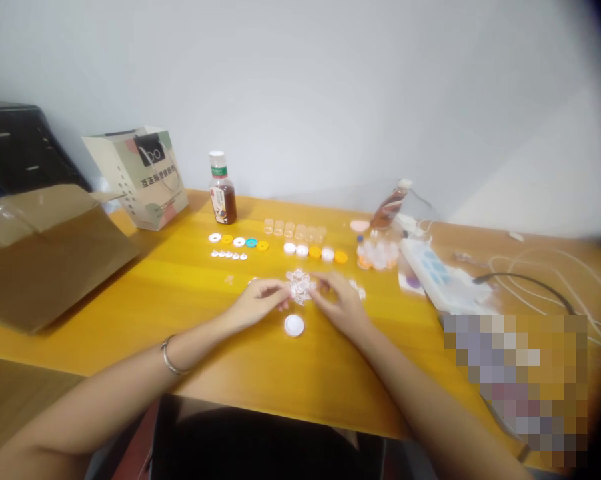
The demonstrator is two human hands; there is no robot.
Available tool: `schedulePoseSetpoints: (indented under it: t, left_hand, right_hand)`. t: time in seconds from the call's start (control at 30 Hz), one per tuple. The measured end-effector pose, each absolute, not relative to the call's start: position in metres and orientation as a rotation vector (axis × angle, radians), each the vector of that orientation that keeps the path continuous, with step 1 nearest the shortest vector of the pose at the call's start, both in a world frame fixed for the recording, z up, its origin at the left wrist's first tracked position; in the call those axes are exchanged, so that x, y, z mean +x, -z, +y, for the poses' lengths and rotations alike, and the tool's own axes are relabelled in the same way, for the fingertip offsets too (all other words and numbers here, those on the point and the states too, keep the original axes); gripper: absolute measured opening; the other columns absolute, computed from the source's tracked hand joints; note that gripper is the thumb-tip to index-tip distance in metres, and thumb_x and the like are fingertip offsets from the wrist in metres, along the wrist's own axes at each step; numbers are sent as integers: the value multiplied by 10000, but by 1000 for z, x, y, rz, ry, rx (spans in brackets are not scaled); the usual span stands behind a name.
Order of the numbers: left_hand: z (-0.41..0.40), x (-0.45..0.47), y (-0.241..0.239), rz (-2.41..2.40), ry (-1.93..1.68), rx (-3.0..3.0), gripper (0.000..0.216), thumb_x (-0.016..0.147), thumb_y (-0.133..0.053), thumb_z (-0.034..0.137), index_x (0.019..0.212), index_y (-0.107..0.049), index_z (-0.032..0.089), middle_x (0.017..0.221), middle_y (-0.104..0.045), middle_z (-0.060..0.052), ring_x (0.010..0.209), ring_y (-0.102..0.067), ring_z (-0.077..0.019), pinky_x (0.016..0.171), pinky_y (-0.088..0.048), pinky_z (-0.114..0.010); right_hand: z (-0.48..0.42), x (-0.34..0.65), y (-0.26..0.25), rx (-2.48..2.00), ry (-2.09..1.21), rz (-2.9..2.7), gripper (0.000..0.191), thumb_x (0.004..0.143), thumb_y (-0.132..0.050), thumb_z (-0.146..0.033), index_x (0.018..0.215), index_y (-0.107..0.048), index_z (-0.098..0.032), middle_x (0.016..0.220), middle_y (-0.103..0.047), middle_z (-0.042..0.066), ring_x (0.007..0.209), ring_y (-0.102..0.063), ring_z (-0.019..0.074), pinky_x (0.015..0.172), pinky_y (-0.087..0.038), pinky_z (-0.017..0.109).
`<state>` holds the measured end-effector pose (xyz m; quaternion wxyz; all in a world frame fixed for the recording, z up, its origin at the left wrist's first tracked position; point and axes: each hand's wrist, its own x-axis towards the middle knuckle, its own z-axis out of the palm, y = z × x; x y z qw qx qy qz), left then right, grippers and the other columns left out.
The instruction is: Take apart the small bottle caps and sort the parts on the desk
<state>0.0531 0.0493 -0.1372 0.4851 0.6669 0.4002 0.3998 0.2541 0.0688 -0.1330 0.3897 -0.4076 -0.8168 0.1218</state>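
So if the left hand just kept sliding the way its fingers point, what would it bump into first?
The left hand points right, toward the small clear plastic piece that both hands seem to pinch. Past that it would most likely meet the fingers of the right hand, though depth is hard to judge here.

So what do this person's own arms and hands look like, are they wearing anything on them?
Both forearms are bare, with no sleeves in view and no gloves. The left hand has a thin silvery metal bangle around its wrist. The right hand and its wrist show no watch or bracelet. Whether any finger carries a ring is too blurred to tell.
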Motion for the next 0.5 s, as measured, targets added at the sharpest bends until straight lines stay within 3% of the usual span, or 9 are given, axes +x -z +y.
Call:
schedulePoseSetpoints:
  t: [0.33, 0.5]
  left_hand:
    - [40, 61, 136, 1151, -1062, 1890, 222, 821, -478, 271, 718, -607, 123, 627, -569, 3, 567, -453, -86, 529, -339, -189]
    - [38, 62, 137, 1131, -1007, 1959, 226, 841, -469, 282, 777, -624, 131, 677, -602, -7, 595, -482, -91, 537, -347, -192]
  right_hand:
    - [48, 240, 135, -738, -616, -2110, 269, 787, -569, -261, 1041, -494, -218, 801, -590, 22, 703, -564, 138, 660, -472, 282]
    - [47, 241, 126, -742, -629, -2126, 95, 803, -536, -246, 885, -557, -204, 758, -607, 15, 662, -558, 124, 627, -458, 248]
